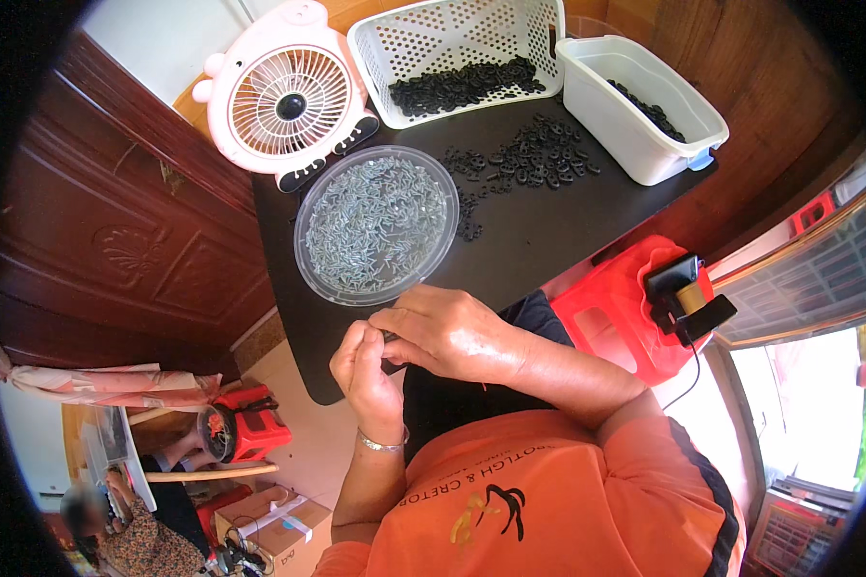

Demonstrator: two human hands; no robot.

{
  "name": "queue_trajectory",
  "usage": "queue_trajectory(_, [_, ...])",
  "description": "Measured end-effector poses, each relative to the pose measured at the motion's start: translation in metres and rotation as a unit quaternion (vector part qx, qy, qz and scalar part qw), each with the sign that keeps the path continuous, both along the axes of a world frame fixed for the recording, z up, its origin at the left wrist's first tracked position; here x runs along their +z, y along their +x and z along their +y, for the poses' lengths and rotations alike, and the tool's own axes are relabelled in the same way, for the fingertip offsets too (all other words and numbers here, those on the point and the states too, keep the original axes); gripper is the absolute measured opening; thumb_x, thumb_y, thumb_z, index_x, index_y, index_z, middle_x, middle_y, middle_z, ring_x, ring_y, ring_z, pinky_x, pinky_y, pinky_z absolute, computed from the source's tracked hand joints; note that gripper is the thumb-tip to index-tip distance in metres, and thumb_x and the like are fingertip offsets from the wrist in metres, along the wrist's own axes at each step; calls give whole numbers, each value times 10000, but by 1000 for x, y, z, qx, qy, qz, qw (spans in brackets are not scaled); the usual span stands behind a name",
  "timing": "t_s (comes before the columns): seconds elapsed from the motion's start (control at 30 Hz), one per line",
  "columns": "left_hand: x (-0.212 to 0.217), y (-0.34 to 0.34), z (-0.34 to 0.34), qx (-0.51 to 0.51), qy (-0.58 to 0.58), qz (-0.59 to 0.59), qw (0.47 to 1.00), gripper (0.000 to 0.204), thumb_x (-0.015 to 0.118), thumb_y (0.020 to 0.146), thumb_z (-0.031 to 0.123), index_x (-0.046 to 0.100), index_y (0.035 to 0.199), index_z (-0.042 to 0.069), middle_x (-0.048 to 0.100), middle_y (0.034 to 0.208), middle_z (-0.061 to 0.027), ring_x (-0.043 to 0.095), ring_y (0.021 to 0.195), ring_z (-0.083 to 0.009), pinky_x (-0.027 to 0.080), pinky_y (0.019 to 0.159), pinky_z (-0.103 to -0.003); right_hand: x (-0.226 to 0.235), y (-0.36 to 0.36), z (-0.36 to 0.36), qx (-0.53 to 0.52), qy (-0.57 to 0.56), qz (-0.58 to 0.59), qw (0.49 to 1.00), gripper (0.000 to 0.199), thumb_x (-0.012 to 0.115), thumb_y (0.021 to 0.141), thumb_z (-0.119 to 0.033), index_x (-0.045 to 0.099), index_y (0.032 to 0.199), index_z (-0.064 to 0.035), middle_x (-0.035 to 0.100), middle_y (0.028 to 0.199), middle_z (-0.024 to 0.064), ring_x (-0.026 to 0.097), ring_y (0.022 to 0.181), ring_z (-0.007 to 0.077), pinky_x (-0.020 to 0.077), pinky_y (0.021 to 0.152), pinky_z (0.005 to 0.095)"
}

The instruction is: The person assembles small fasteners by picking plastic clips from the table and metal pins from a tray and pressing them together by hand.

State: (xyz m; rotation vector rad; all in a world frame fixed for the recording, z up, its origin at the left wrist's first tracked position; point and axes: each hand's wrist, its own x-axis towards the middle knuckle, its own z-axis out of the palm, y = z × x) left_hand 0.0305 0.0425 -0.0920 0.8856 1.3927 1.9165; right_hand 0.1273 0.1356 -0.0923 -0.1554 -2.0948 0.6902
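In front of my chest my two hands meet near the table's front edge. My left hand (368, 377) is closed, thumb and fingers pinching a small black part (389, 338) that is mostly hidden. From the right, my right hand (452, 334) bends over it, fingertips pressed together against the same spot; whether they also hold a screw cannot be seen. Just beyond my hands stands a round clear tub (308, 281) filled with small silvery screws (375, 221). Small black plastic parts (544, 154) lie in a loose pile on the dark table (510, 240), right of the tub.
A pink fan (289, 101) stands at the back left. Behind the pile are a white perforated basket (433, 48) and a white bin (611, 125), both with black parts. A red stool (616, 308) holding a black device stands at right. Another person (144, 524) sits at lower left.
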Motion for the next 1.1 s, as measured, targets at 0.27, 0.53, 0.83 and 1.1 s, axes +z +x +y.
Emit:
queue_trajectory(0.27, [-5,-1,-3,21,0,22,1000,227,436,842,81,436,624,17,407,589,13,345,526,-48,279,472,-210,-6,0,-2,3,60,-71,996,200,657,717,-181,598,883,-84,579,708,40,582,631,223,483,553,338])
queue_trajectory(0.53, [-12,0,-2,3,-14,26,1000,233,433,860,114,514,674,-1,499,579,-15,428,520,-60,332,480,-201,-1,6,-1,-5,80,-67,995,121,643,701,-137,563,778,-90,536,661,30,563,599,203,473,515,329])
queue_trajectory(0.83, [-3,-10,-3,-14,-36,22,999,259,453,903,199,573,830,-19,506,601,-35,469,526,-95,367,507,-212,86,100,159,-429,17,1,903,225,659,758,-158,664,957,-54,644,913,143,633,779,271,498,716,362])
queue_trajectory(1.1, [-1,-14,-5,-29,-4,-15,999,227,448,882,162,507,719,17,496,613,-46,470,542,-107,408,528,-237,73,114,201,-439,122,-44,889,178,627,777,-149,659,900,-24,645,863,136,627,780,276,489,712,341])
